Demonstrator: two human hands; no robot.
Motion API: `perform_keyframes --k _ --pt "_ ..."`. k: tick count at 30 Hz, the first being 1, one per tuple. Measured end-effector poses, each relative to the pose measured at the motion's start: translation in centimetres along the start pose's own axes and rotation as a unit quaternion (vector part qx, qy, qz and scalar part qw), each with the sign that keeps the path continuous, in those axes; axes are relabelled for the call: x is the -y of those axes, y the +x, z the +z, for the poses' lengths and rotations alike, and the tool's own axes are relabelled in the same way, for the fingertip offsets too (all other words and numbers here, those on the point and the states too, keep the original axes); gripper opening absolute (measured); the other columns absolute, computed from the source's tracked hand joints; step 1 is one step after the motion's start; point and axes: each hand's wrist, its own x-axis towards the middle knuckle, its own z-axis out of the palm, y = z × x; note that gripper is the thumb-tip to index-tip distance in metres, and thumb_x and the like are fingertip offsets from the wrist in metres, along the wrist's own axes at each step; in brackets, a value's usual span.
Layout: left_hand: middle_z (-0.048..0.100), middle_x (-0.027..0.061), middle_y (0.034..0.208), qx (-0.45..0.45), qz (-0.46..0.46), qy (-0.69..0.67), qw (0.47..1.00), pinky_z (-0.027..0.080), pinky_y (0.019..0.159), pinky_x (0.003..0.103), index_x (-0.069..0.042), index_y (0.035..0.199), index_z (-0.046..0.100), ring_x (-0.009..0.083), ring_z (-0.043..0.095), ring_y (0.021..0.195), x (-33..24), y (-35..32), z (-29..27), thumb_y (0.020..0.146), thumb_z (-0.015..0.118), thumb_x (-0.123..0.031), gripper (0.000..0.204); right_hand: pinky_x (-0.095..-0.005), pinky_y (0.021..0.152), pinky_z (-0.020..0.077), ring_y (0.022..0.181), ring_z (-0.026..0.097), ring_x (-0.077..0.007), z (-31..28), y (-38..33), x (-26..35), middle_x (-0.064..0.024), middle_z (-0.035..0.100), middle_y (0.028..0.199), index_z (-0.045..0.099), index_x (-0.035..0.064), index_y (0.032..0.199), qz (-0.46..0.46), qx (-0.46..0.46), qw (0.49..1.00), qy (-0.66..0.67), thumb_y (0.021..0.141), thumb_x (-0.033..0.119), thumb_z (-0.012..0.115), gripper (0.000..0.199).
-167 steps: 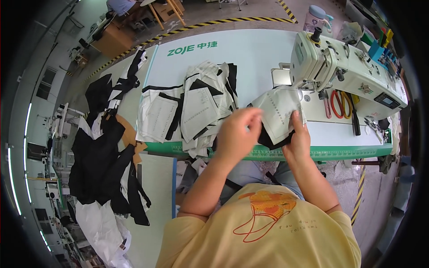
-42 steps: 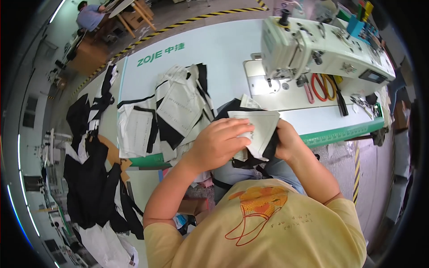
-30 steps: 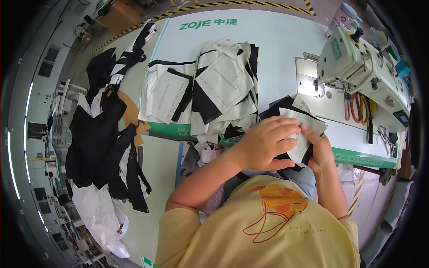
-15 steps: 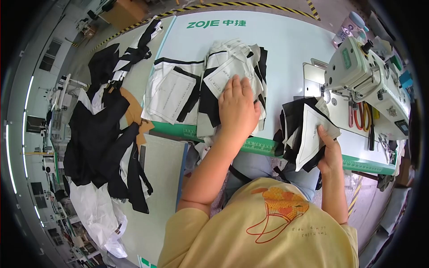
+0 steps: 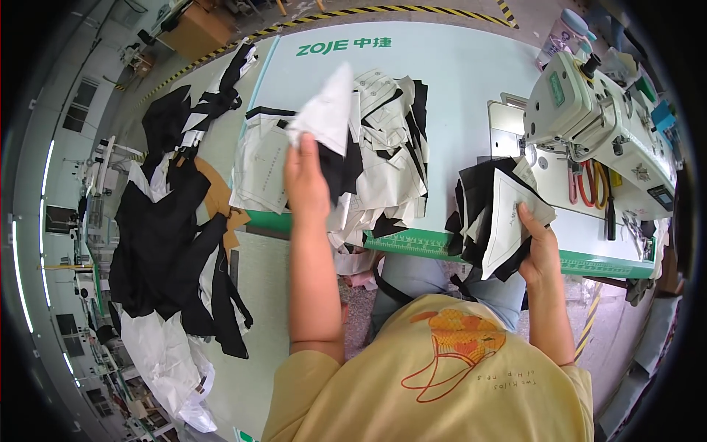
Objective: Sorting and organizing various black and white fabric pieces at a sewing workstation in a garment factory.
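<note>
While a blurred white-and-black piece (image 5: 325, 110) is up over the left pile (image 5: 259, 173) and the edge of the right pile (image 5: 390, 162), the left hand (image 5: 305, 177) pinches its near side between thumb and fingers. At the table's (image 5: 456, 88) front edge, the right hand (image 5: 542, 247) clamps a bundle (image 5: 508, 221), thumb on top, other fingers mostly hidden beneath. Just beyond stands the sewing machine (image 5: 589, 121), a bottle (image 5: 565, 37) behind it. Black cloth (image 5: 158, 239) lies heaped well to the left.
</note>
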Motion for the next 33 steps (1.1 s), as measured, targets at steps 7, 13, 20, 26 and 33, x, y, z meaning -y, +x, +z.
perform_keyframes --k 7,13,20,26,33 --pt "0.052 0.0138 0.126 -0.129 -0.165 -0.219 0.953 0.046 0.093 0.043 0.002 0.128 0.045 0.0264 0.053 0.114 0.7 4.2 -9.4 0.091 0.057 -0.029 0.050 -0.0342 0.083 0.0514 0.095 0.062 -0.0215 -0.6 0.1 0.6 -0.0106 0.062 0.108 0.049 0.0007 0.120 -0.004 0.015 1.000 0.013 0.087 0.013 0.062 0.037" --pt "0.062 0.0131 0.109 -0.180 -0.231 0.090 0.952 0.047 0.084 0.034 0.000 0.123 0.048 0.0245 0.059 0.102 3.3 6.1 -15.2 0.086 0.062 -0.025 0.047 -0.0345 0.079 0.0538 0.089 0.064 -0.0209 -0.5 0.2 0.5 -0.0101 0.063 0.102 0.051 0.0005 0.117 -0.017 0.000 1.000 0.007 0.087 0.015 0.061 0.035" --pt "0.059 0.0190 0.113 -0.008 -0.042 0.529 0.848 0.046 0.088 0.036 0.001 0.121 0.051 0.0310 0.057 0.105 2.7 9.0 -15.9 0.072 0.075 -0.036 0.066 -0.0347 0.080 0.0534 0.090 0.064 -0.0211 -0.1 0.1 0.6 -0.0101 0.063 0.104 0.050 0.0008 0.118 -0.017 0.007 1.000 0.006 0.087 0.016 0.062 0.036" --pt "0.054 0.0214 0.118 0.024 -0.059 0.581 0.811 0.045 0.089 0.040 0.001 0.116 0.054 0.0350 0.055 0.107 3.9 9.6 -16.6 0.058 0.084 -0.034 0.075 -0.0345 0.082 0.0523 0.092 0.063 -0.0209 0.0 -0.2 0.5 -0.0099 0.062 0.105 0.050 0.0010 0.119 -0.013 0.010 1.000 0.003 0.087 0.016 0.062 0.038" --pt "0.065 0.0179 0.093 -0.013 -0.028 0.569 0.821 0.049 0.074 0.037 0.004 0.104 0.059 0.0318 0.063 0.084 2.4 7.8 -14.5 0.059 0.083 -0.027 0.060 -0.0348 0.083 0.0519 0.093 0.063 -0.0210 0.0 0.0 0.4 -0.0099 0.062 0.107 0.050 0.0010 0.119 -0.020 0.018 1.000 0.004 0.086 0.016 0.063 0.038"
